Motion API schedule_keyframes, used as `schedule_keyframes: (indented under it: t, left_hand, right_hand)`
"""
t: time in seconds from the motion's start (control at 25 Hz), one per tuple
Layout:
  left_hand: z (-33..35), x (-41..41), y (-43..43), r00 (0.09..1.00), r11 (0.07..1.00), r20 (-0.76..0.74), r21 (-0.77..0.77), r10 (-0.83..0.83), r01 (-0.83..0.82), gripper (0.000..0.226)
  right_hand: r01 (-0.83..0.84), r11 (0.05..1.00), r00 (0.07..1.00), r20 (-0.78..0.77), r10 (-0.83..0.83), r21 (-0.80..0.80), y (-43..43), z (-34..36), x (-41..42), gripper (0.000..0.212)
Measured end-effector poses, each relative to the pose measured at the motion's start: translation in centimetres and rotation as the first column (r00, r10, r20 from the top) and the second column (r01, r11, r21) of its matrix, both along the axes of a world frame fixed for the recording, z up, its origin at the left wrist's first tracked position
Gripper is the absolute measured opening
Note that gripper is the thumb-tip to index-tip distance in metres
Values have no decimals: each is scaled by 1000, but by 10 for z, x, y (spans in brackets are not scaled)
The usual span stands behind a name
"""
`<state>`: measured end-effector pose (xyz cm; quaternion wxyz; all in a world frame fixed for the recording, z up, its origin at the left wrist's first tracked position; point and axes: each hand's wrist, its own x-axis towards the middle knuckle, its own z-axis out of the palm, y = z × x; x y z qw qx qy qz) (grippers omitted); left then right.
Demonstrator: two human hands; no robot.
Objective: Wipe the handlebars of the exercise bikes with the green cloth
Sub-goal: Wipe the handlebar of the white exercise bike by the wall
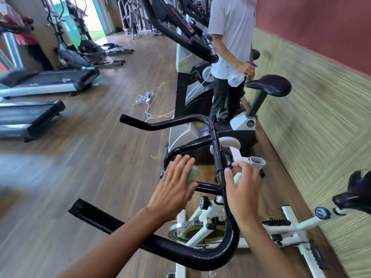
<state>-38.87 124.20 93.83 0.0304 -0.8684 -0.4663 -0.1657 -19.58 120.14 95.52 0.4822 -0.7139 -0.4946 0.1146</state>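
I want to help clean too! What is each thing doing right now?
left hand: flat, pressing the green cloth.
green cloth: squashed against the handlebars.
right hand: open, thumb by the handlebars.
handlebars: partly under both hands.
spray bottle: held by a person nearby.
white cable: tangled on the floor.

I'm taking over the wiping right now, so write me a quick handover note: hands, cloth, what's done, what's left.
Left hand: open, fingers straight, flat on the green cloth beside the short crossbar of the black handlebars.
Right hand: open, relaxed, at the centre stem, no grip visible.
Done: cannot tell which parts are wiped.
Left, probably: the rest of these bars, then the next bike, where another person stands holding a spray bottle.
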Motion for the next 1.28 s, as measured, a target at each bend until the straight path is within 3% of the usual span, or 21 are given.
schedule_keyframes:
  t: [0.08,0.16,0.24,0.32,0.44,0.56,0.64,0.76,0.8,0.88,0.96,1.08,1.16,1.28]
  left_hand:
    - [-1,7,-5,969,974,180,-184,167,-134,67]
    - [0,17,-7,845,889,361,-383,394,-251,65]
    - [4,33,-6,591,781,531,-538,607,-319,63]
    - [10,48,-4,323,708,630,-624,707,-332,59]
    - [6,48,15,6,587,608,-764,794,-268,46]
    - [3,18,44,-81,497,506,-861,859,-108,65]
    - [11,-1,65,-22,477,476,-876,879,75,55]
    - [34,-11,95,318,405,452,-891,834,204,50]
    - [39,-8,106,457,399,417,-906,785,142,55]
    - [44,7,135,742,492,254,-863,621,-116,65]
    - [49,31,156,904,614,73,-756,421,-225,72]
    - [51,76,170,975,740,-18,-648,221,-180,72]
    - [58,95,165,993,808,-53,-577,108,-119,56]
    - [51,81,166,998,823,-43,-565,35,-53,46]
  right_hand:
    - [-15,994,998,65,8,106,19,8,7,15]
    - [-22,996,993,116,12,83,48,19,16,16]
    - [-69,991,976,199,91,-112,81,29,29,23]
    - [-184,906,964,109,242,-382,98,36,34,36]
    - [-224,833,968,-14,252,-505,103,33,34,47]
    - [-167,866,977,35,208,-471,104,25,34,47]
    - [-152,880,981,41,191,-451,107,24,34,47]
    - [-128,878,984,54,172,-460,110,19,33,47]
    - [-116,877,985,60,163,-466,111,18,32,46]
    - [-91,876,989,62,136,-473,112,16,33,46]
    - [-74,878,992,52,112,-474,112,14,32,48]
    - [-63,888,997,18,80,-455,112,14,28,55]
    - [-53,885,998,1,61,-462,113,17,27,60]
    - [-37,873,999,-3,40,-486,110,18,26,59]
